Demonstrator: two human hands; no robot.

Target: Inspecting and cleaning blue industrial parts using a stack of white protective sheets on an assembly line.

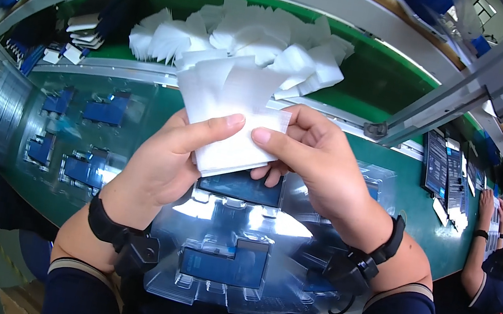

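A fanned stack of thin white sheets (237,144), possibly soft packing sleeves, is held up in front of me at chest height. My left hand (165,148) grips its left side, thumb flat on top and fingers hidden beneath. On the other side my right hand (325,160) pinches the right edge, its thumb on the face and its fingers curled behind. Below the stack lies a clear plastic tray (292,231) with moulded recesses. Dark blue flat parts (222,266) sit in it, one partly covered by the stack.
More white sheets (247,28) are heaped on the green shelf behind. At left, another clear tray (69,138) holds several blue parts. A metal post (436,102) rises at right, near dark printed boxes (447,171). A co-worker (494,267) sits at far right.
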